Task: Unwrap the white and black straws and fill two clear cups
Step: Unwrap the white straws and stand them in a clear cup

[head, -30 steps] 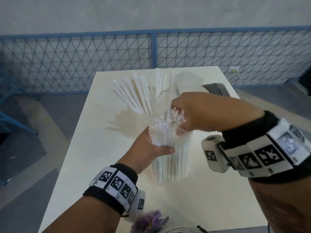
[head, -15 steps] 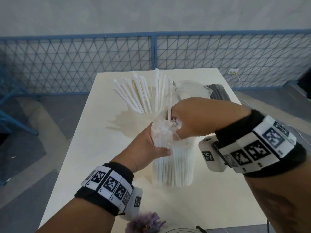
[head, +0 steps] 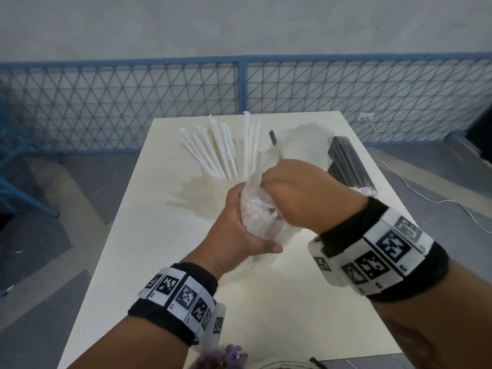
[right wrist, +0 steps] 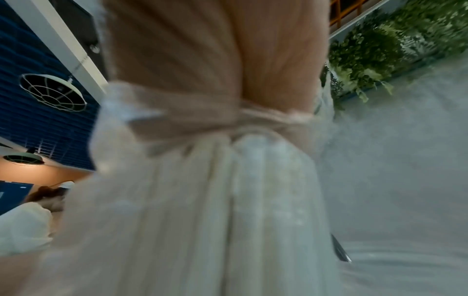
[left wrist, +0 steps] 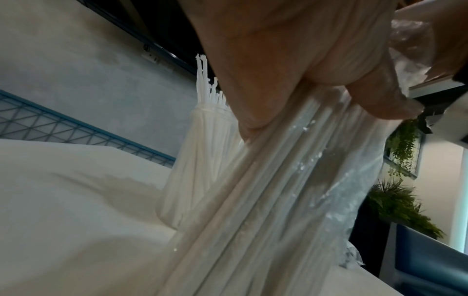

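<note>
Behind the pale cream table (head: 149, 235) ran a blue wire-mesh fence (head: 119, 102) against a rough grey wall. Above the table's middle, both hands held a bundle of white straws (left wrist: 266, 190) still sheathed in thin, crinkly clear plastic; the straws were slim, smooth tubes packed side by side, and the bundle's lower end reached the tabletop. The left hand (head: 239, 230) was wrapped around the bundle's upper part, fingers and thumb curled tight on the film. The right hand (head: 300, 193) was closed on the gathered plastic at the top, bunching it into a twisted neck. Just beyond the hands stood a clear cup (head: 213, 174) holding loose white straws (head: 213, 147) that fanned upward. To its right lay crumpled clear wrap (head: 306, 139) with one black straw (head: 273, 137) poking up, and beside that a flat pack of black straws (head: 346, 163) lying on the table.
</note>
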Motion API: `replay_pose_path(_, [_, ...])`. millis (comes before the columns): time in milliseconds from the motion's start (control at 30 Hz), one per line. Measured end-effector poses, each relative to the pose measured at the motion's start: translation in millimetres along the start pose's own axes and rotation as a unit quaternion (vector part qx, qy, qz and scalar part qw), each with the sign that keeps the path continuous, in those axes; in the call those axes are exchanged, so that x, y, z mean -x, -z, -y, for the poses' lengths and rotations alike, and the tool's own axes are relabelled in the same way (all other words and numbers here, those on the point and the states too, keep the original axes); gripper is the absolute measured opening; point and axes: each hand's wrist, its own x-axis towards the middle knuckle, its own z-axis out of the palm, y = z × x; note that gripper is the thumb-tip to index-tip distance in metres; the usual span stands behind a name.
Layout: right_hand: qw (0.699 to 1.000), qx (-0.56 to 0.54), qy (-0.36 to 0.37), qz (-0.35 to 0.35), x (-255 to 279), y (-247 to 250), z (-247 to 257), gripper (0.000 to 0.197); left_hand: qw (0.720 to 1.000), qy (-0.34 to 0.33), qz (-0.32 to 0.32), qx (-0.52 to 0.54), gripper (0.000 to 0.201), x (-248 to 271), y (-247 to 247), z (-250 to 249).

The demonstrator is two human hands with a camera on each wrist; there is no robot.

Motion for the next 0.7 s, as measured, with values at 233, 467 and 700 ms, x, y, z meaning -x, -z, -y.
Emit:
replay_pose_path(233, [0.995, -0.09, -0.033, -0.021, -5.6, 10.0, -5.5, 0.026, 1.0, 0.001, -0.018, 0.016, 0.09, -3.5, 4.3, 10.5])
replay_pose_path(467, [0.984, -0.158, -0.015, 0.079, -8.6, 12.4, 5.8, 0.026, 1.0, -0.01, -0.012, 0.019, 0.078, -8.5, 6.3, 14.8])
replay_pose_path(700, [0.986, -0.157, -0.038, 0.04, -14.8, 6.1, 3.6, 0.01, 0.999, 0.003, 0.0, 0.037, 0.079, -7.0, 11.5, 14.0])
